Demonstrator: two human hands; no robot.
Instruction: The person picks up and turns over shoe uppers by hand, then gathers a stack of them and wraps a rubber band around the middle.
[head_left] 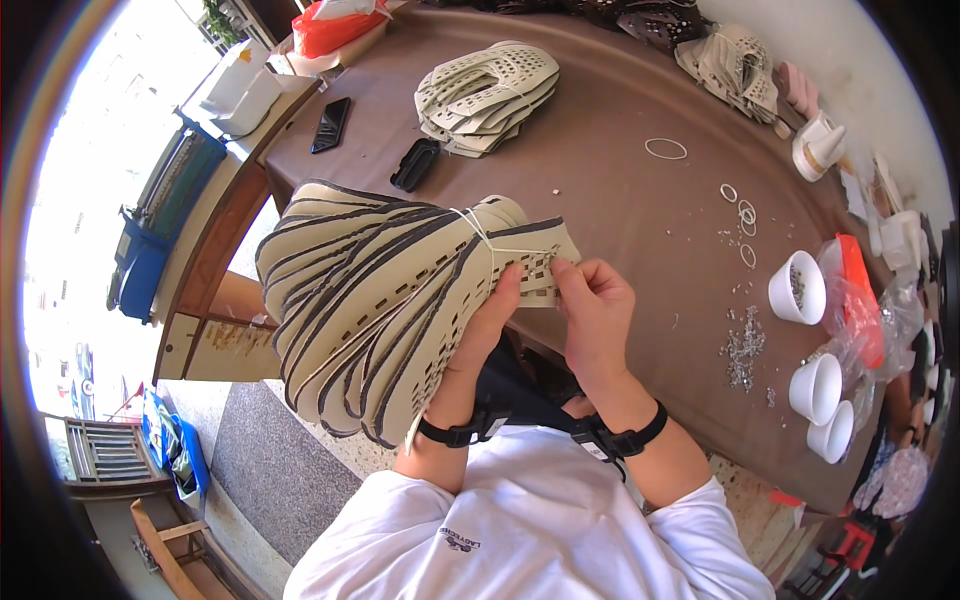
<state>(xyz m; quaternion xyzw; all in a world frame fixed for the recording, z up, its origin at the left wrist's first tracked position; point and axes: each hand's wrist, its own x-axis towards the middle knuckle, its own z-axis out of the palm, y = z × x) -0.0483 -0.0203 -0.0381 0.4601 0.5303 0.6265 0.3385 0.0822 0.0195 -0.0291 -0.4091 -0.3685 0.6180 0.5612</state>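
A thick bundle of beige perforated shoe uppers (340,290) with dark edges fans out in front of me, partly over the table's near edge. My left hand (485,325) grips it from below, thumb on the perforated ends. A pale elastic band (481,230) runs around the bundle near those ends, and a strand of it stretches toward my right hand (600,310). The right thumb and fingers pinch the end of one perforated upper; whether they also hold the band is hidden. Farther off on the table lies another stack of beige shoe uppers (488,92).
The brown-covered table (620,210) holds a phone (331,125), a black case (414,164) and loose elastic bands (747,217). Small metal pieces (743,350) lie scattered at right beside white cups (815,388). Another upper bundle (732,70) sits at the back right.
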